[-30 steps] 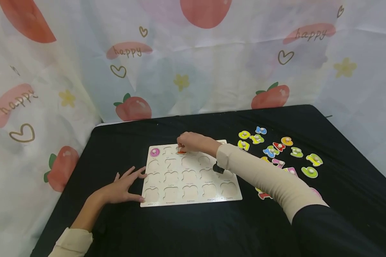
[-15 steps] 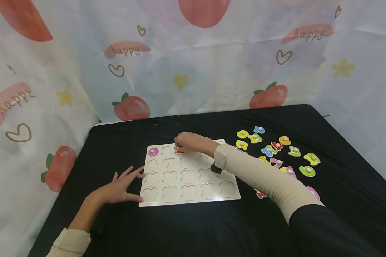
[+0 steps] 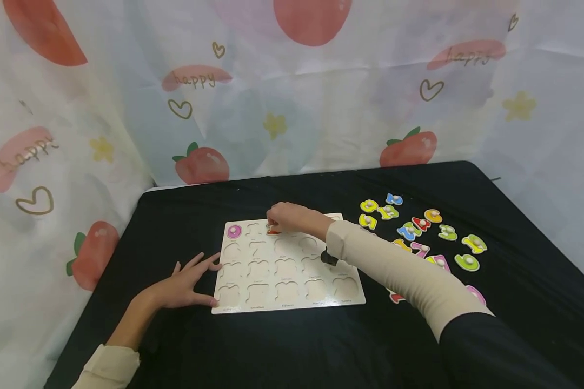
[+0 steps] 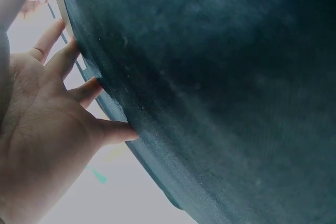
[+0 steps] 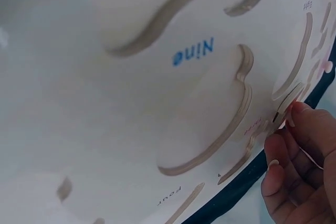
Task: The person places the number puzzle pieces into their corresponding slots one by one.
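Observation:
A white number puzzle board point(image 3: 272, 283) with number-shaped recesses lies on the black-covered table. My right hand point(image 3: 292, 216) is over its top row, pinching a red knobbed puzzle piece point(image 3: 273, 232) at the third recess from the left. In the right wrist view, thumb and fingers hold this piece point(image 5: 287, 103) tilted at the board's surface; its number is not readable. A round pink piece point(image 3: 234, 231) sits in the top left recess. My left hand point(image 3: 182, 283) has spread fingers, with thumb and fingertips touching the board's left edge.
Several colourful knobbed number pieces lie scattered right of the board, among them a green one point(image 3: 467, 262), an orange one point(image 3: 433, 216) and a blue one point(image 3: 394, 199). My right sleeve point(image 3: 399, 270) hides part of the board and some pieces. A printed curtain point(image 3: 316, 124) hangs behind the table.

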### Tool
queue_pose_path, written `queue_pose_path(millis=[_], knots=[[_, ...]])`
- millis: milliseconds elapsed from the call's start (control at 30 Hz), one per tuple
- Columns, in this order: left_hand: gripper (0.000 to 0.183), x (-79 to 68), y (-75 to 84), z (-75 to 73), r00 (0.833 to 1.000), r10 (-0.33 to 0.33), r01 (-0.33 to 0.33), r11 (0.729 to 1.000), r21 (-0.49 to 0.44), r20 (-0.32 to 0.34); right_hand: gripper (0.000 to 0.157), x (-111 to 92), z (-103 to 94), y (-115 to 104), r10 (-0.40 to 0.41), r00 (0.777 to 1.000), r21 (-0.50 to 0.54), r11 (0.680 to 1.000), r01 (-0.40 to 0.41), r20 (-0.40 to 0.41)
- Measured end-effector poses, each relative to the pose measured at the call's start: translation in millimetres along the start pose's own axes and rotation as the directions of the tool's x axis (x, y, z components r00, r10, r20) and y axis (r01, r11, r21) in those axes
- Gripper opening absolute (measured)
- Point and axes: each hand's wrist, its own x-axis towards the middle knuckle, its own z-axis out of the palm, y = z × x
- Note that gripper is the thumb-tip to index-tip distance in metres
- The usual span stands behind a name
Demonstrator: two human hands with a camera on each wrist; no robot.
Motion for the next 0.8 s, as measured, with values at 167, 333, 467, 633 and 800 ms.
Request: queue_pose_path(millis=[167,333,467,633,800], knots=[[0.089,2.1,-1.0,0.1,1.0,-0.004,0.004,1.0,0.006,-0.001,0.014,-1.2,-0.6,1.3,0.002,1.0,0.005,1.0,-0.002,0.001],[0.088,2.2,-0.8,0.0,1.0,-0.017,0.017,1.0,0.006,0.007,0.012,-0.2,1.4,2.2,0.003,1.0,-0.006,1.0,-0.003,0.0],[0.086,1.5,0.3,-0.1,1.0,-0.012,0.012,1.0,0.009,0.007,0.012,-0.9,2.5,1.2,-0.002,1.0,-0.015,1.0,0.002,-0.013],[0.089,-3.6,-0.8,-0.3,1.0,-0.006,0.006,1.0,0.005,0.0,0.014,1.7,1.1,-3.3,-0.027,0.999,-0.022,0.999,0.026,-0.018],[0.092,-1.3,-1.4,-0.2,1.0,0.019,-0.019,1.0,0.014,0.001,0.015,-1.3,0.5,-2.8,0.011,1.0,-0.021,1.0,-0.011,-0.001]])
